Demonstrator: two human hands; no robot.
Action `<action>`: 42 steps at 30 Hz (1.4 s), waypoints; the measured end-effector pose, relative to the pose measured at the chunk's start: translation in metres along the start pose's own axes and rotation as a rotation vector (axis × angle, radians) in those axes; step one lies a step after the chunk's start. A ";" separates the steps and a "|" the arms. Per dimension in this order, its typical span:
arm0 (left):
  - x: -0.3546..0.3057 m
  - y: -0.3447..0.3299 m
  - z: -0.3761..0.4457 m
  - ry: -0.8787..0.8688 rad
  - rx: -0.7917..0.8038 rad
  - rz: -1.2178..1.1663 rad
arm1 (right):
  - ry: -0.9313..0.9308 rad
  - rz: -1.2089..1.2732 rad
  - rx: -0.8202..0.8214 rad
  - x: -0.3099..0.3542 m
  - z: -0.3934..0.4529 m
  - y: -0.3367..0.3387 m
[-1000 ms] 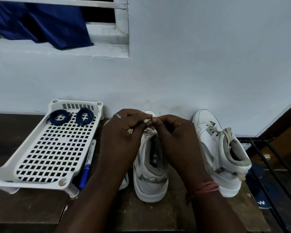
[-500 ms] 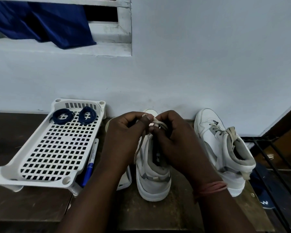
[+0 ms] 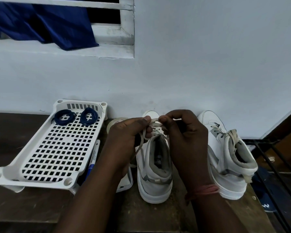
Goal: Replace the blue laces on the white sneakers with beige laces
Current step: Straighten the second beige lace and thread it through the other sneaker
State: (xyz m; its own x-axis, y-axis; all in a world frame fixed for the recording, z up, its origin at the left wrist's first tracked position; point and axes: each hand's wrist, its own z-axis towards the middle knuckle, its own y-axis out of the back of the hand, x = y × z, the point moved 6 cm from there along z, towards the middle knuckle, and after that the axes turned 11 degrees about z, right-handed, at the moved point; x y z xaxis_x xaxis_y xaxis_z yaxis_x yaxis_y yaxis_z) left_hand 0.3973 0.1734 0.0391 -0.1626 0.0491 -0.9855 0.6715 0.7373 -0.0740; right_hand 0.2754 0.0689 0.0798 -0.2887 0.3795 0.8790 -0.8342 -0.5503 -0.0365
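Two hands meet above the near white sneaker [image 3: 155, 172], which stands heel toward the viewer on a dark wooden tabletop [image 3: 158, 216] against a pale wall. The left hand [image 3: 124, 140] pinches the beige lace [image 3: 154, 122] between thumb and curled fingers, and a loose strand hangs down past its palm. The right hand [image 3: 185, 137] also has its fingers curled, clamped on the same lace beside the left thumb; the lace appears knotted there, though the hands hide much of it. A second white sneaker [image 3: 228, 158], already laced in beige, stands just to the right. To the left, a white perforated tray [image 3: 15, 172] holds two coiled blue laces [image 3: 64, 117] at its far end. A blue pen [image 3: 93, 157] lies beside the tray.
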 end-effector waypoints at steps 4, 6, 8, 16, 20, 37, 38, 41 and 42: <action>0.000 -0.004 -0.002 0.060 0.016 -0.099 | -0.067 -0.016 0.063 -0.005 0.002 -0.003; 0.000 -0.004 -0.003 0.062 0.003 -0.095 | -0.034 -0.027 0.108 -0.001 0.001 -0.005; 0.000 -0.004 -0.003 0.049 0.006 -0.099 | 0.039 -0.052 0.155 0.008 0.000 -0.005; -0.007 -0.002 -0.003 -0.065 -0.069 0.032 | 0.303 -0.428 0.353 0.009 -0.002 -0.010; -0.010 -0.002 -0.006 -0.095 -0.099 0.041 | 0.212 -0.357 0.256 0.006 -0.002 -0.006; -0.011 0.003 -0.007 -0.076 -0.109 0.155 | -0.034 -0.006 0.322 0.000 -0.003 -0.010; -0.011 0.002 -0.006 -0.082 -0.102 0.171 | -0.044 0.003 0.311 0.000 -0.003 -0.010; -0.010 0.001 -0.006 -0.111 -0.100 0.211 | 0.019 -0.053 0.323 0.003 -0.003 -0.008; -0.009 0.001 -0.006 -0.115 -0.102 0.213 | 0.057 -0.106 0.346 0.003 -0.004 -0.009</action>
State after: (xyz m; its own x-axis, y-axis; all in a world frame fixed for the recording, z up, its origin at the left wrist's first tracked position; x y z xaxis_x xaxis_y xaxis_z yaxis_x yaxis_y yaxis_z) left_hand 0.3954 0.1777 0.0486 0.0617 0.1376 -0.9886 0.6044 0.7830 0.1468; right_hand 0.2800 0.0779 0.0812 -0.2429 0.4832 0.8411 -0.6556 -0.7209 0.2248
